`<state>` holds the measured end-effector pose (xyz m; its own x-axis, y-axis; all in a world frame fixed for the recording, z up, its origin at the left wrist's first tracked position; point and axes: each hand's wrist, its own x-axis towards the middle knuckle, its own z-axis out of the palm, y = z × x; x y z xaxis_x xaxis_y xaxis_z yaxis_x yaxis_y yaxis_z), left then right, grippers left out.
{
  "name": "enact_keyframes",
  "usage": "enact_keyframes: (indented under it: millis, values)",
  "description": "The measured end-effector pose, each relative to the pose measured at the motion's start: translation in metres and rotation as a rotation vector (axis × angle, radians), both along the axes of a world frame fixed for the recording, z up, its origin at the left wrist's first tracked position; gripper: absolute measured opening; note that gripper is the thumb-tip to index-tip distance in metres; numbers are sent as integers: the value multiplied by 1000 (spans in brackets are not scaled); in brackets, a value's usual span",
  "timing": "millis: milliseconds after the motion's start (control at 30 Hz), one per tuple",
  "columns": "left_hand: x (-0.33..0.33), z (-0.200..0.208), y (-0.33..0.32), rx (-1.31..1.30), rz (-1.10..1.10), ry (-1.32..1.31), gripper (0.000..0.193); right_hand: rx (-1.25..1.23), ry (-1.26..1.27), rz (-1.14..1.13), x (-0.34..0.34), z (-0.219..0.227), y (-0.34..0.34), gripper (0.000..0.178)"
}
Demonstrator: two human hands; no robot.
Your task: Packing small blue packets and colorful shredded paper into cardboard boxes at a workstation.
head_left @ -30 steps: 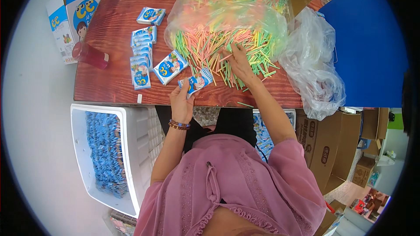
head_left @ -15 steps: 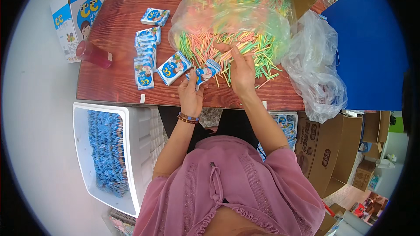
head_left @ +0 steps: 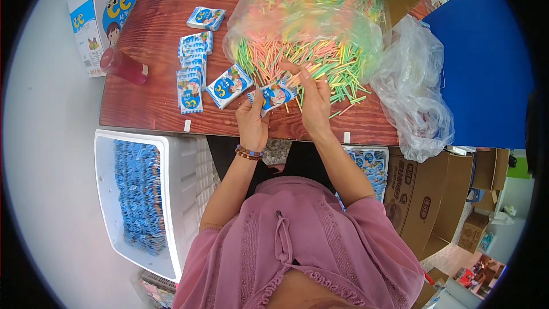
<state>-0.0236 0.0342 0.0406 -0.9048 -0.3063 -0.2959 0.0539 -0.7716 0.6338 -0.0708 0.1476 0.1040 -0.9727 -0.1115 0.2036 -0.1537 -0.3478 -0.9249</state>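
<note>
My left hand [head_left: 251,121] pinches one end of a small blue-and-white packet [head_left: 275,96] just above the table's near edge. Closed over a few thin pastel sticks [head_left: 317,72], my right hand [head_left: 315,103] is at the packet's other end. Whether the stick ends are inside the packet I cannot make out. Beyond both hands, a heap of pink, yellow and green sticks [head_left: 263,60] spills from a clear plastic bag [head_left: 320,26]. A larger blue-and-white packet [head_left: 229,86] lies just left of the held one.
Overlapping packets [head_left: 190,91] form a column on the red-brown table [head_left: 154,34], with another packet [head_left: 206,18] farther back. A pink cup [head_left: 123,66] lies near the left edge. Crumpled plastic [head_left: 409,86] hangs over the right edge. A white bin [head_left: 166,194] of blue packets stands below left.
My right hand has brought the sticks left to the packet's end. The held packet has tilted flatter and shifted slightly right; my left hand still grips it.
</note>
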Motion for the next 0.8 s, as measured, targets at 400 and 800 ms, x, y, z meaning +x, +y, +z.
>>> enact_keyframes:
  millis: [400,800]
  values:
    - [-2,2,1,-43,92,18,16,-3,-4,-26,-3,-3,-9,39]
    - [-3,-4,5,-44,129,26,14,-50,-99,-14,1,-3,-19,32]
